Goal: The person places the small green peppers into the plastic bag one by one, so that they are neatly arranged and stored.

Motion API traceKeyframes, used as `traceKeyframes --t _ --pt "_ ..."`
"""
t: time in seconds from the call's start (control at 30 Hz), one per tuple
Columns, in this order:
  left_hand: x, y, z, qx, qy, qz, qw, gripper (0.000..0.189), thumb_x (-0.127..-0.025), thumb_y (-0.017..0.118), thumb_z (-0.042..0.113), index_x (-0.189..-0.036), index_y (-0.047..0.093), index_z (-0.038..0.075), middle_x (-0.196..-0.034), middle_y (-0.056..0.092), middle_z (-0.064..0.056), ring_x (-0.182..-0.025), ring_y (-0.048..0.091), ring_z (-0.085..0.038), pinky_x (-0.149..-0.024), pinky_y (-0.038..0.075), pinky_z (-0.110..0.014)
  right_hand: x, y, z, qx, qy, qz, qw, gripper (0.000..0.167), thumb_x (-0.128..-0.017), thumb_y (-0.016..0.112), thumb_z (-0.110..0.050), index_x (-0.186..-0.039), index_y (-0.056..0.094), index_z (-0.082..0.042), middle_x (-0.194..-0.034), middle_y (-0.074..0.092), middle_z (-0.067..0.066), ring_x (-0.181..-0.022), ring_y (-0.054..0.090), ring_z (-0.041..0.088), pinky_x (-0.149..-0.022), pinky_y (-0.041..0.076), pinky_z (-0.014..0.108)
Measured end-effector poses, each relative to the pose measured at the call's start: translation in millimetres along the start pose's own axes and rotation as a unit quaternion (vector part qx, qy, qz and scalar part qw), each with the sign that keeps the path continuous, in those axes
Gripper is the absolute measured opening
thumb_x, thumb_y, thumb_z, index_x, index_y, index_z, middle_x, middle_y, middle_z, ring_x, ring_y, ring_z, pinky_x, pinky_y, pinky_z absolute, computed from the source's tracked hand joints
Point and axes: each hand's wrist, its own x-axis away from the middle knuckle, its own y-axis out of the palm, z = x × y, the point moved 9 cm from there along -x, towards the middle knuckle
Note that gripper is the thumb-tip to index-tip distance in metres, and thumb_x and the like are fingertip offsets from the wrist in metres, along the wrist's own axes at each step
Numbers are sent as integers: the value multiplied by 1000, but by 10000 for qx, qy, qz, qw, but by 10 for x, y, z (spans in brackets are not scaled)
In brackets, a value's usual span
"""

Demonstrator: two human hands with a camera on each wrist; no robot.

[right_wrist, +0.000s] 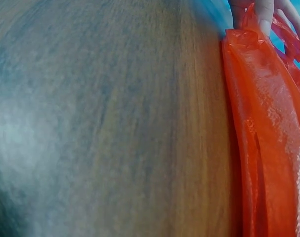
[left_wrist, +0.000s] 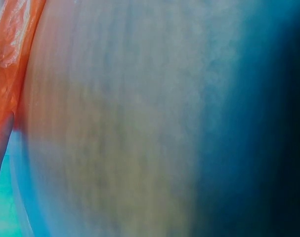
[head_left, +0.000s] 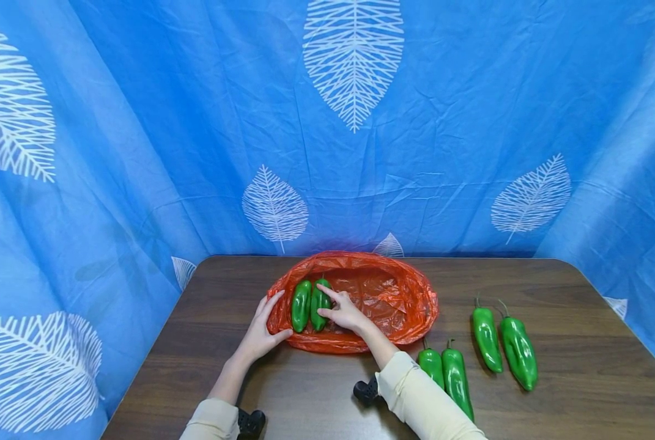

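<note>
A red plastic bag [head_left: 410, 308], its mouth spread into a wide oval, sits on the table's far half. Two glossy green peppers [head_left: 301, 305] lie side by side in its left end. My right hand [head_left: 345, 310] reaches in over the near rim and holds the right-hand pepper [head_left: 320, 302] between thumb and index finger. At the bag's left end, my left hand [head_left: 261, 327] grips the rim, thumb on the near side and fingers farther back. One of its fingers [left_wrist: 2, 143] touches the bag [left_wrist: 10, 54] in the left wrist view.
Two more green peppers [head_left: 517, 351] lie at the right of the brown wooden table [head_left: 591, 342]. Another pair [head_left: 455, 376] is partly covered by the right sleeve [head_left: 421, 391]. A blue curtain [head_left: 443, 122] with white leaf prints hangs behind the table.
</note>
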Motion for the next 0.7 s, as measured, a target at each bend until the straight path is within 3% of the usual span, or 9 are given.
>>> traceKeyframes --t 0.3,0.7 --pt "2 6 -15 -11 -74 -39 10000 81 -70 77 17 -140 35 11 -140 27 -19 -127 30 -38 -99 29 -59 -47 -15 -19 -316 -492 112 9982 60 -84 63 -6 -138 36 -6 -97 50 21 -66 54 14 -58 45 25" --pt "8 1 -10 -16 -107 -44 9999 82 -70 77 17 -140 35 11 -141 27 -18 -127 30 -38 -99 29 -59 161 -72 -325 -564 -396 4 9976 59 -86 59 -2 -137 32 6 -104 44 33 -73 55 22 -62 48 35"
